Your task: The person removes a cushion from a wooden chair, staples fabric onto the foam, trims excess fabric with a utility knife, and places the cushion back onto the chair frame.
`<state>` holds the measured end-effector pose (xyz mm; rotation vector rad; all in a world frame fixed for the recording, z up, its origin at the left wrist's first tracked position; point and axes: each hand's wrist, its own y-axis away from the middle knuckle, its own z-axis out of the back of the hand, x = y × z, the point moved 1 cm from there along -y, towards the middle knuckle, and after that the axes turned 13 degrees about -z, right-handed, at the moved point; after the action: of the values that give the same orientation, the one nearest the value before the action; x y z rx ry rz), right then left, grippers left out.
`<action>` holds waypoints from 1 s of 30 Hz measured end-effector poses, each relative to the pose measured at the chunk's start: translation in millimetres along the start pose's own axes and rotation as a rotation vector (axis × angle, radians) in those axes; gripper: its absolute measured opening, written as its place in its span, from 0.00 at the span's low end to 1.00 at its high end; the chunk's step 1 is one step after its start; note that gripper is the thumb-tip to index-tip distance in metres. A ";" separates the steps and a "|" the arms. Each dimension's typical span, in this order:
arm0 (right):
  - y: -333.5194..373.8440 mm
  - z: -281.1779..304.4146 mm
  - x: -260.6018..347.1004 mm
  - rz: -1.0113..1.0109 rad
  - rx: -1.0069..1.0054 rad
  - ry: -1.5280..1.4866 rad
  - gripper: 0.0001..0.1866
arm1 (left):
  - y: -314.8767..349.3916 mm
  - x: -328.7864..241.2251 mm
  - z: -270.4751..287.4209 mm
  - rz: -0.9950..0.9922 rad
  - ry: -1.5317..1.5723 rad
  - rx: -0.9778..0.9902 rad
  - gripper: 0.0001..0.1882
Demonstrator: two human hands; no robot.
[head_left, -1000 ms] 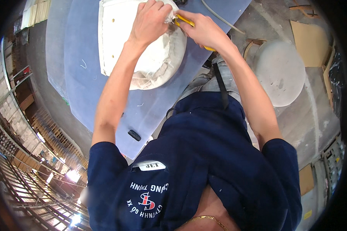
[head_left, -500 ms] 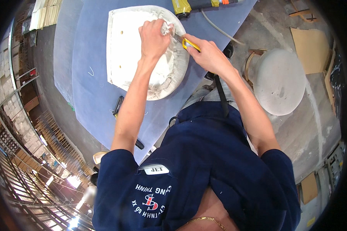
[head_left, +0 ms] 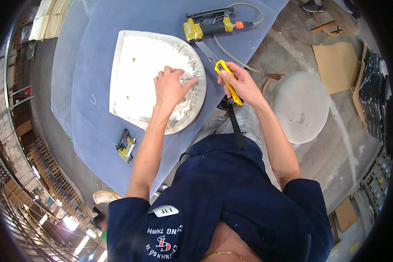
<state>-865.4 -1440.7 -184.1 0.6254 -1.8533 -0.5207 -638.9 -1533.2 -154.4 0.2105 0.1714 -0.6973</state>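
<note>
A padded seat cushion (head_left: 137, 94) lies underside up, its pale gathered fabric folded over a white board with small holes. My left hand (head_left: 172, 87) rests over the gathers at its right part, fingers spread, with loose fabric scraps beneath the fingers. To the right of the cushion, my right hand (head_left: 241, 84) grips a yellow utility knife (head_left: 229, 82). Its long blade points up and left, apart from the fabric and close to a staple gun (head_left: 207, 28) with a hose.
The cushion sits on a blue-grey table (head_left: 94, 135). A smaller staple gun (head_left: 126, 146) lies near its lower edge. On the floor at right are a round grey padded seat (head_left: 302, 109) and a cardboard sheet (head_left: 336, 67). Wooden frames and stacked goods stand around.
My right hand has drawn the knife away from the fabric, down and to the right. The left hand's fingers have loosened from bunched fabric and spread. The whole view has shifted.
</note>
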 end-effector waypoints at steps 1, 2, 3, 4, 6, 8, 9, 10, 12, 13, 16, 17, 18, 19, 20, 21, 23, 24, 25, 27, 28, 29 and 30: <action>-0.8 -1.7 2.3 0.012 -0.030 0.000 0.21 | -0.1 -0.1 -3.5 -0.032 0.009 -0.025 0.24; -1.7 -3.1 3.8 -0.027 -0.047 0.057 0.21 | 1.3 -0.3 -6.6 -0.064 0.015 -0.046 0.25; -2.8 -3.7 5.8 -0.066 -0.063 0.114 0.21 | 3.2 -0.6 -10.1 -0.027 0.102 -0.035 0.24; -4.5 -4.8 5.2 -0.105 -0.078 0.171 0.21 | 5.5 -1.2 -13.7 0.011 0.188 -0.026 0.23; -9.6 -8.7 -11.2 -0.037 -0.095 0.151 0.19 | 8.2 -1.2 -18.4 0.056 0.311 -0.032 0.22; -11.2 -21.2 -24.2 0.085 -0.121 0.128 0.19 | 13.3 0.3 -20.6 0.085 0.374 -0.072 0.20; -9.8 -24.3 -23.4 0.092 -0.098 0.180 0.18 | 15.4 1.3 -22.6 0.037 0.323 -0.128 0.19; -10.6 -27.6 -21.2 0.065 -0.120 0.267 0.18 | 17.7 2.3 -25.2 -0.013 0.272 -0.183 0.18; -14.0 -30.9 -19.2 0.009 -0.161 0.443 0.17 | 20.0 0.0 -25.4 -0.080 0.207 -0.267 0.15; -16.9 -31.4 -20.2 0.010 -0.160 0.457 0.16 | 20.7 -0.9 -26.1 -0.098 0.191 -0.295 0.13; -13.1 -36.9 -11.6 -0.049 -0.154 0.497 0.16 | 19.8 -2.5 -24.4 -0.169 0.151 -0.338 0.11; -12.9 -38.7 -13.5 0.003 -0.182 0.540 0.16 | 19.3 -2.2 -22.5 -0.192 0.137 -0.345 0.10; -13.3 -40.0 -15.8 0.055 -0.211 0.583 0.16 | 18.1 -0.5 -21.1 -0.223 0.117 -0.330 0.10; -13.7 -41.1 -17.9 0.107 -0.241 0.625 0.16 | 15.7 2.2 -19.6 -0.254 0.098 -0.314 0.09; -15.1 -41.8 -17.3 0.108 -0.231 0.646 0.16 | 11.6 4.9 -17.3 -0.283 0.075 -0.301 0.09; -15.0 -42.2 -15.6 0.104 -0.220 0.667 0.16 | 6.1 4.9 -14.1 -0.333 0.049 -0.287 0.08; -13.9 -42.6 -13.3 0.109 -0.215 0.715 0.16 | -9.7 9.3 -9.6 -0.399 0.039 -0.232 0.07; -14.2 -42.5 -11.4 0.124 -0.219 0.744 0.16 | -16.1 8.6 -3.6 -0.433 0.030 -0.208 0.07; -15.8 -42.5 -10.9 0.138 -0.224 0.772 0.16 | -18.9 6.6 1.7 -0.458 -0.009 -0.132 0.07; -29.3 -44.3 -11.0 0.156 -0.283 0.821 0.17 | -31.4 -5.7 16.8 -0.556 -0.076 -0.096 0.08; -35.8 -45.4 -12.4 0.163 -0.311 0.845 0.17 | -36.0 -8.1 18.6 -0.605 -0.109 -0.075 0.08; -38.4 -42.9 -11.0 0.147 -0.282 0.812 0.17 | -46.6 -4.6 16.7 -0.603 -0.114 -0.081 0.09; -31.6 -42.1 -15.9 0.145 -0.271 0.784 0.17 | -44.3 -0.7 16.6 -0.590 -0.102 -0.087 0.09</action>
<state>-815.6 -1457.4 -200.5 0.4195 -1.0541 -0.3482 -666.8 -1569.9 -144.2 0.0365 0.1668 -1.2815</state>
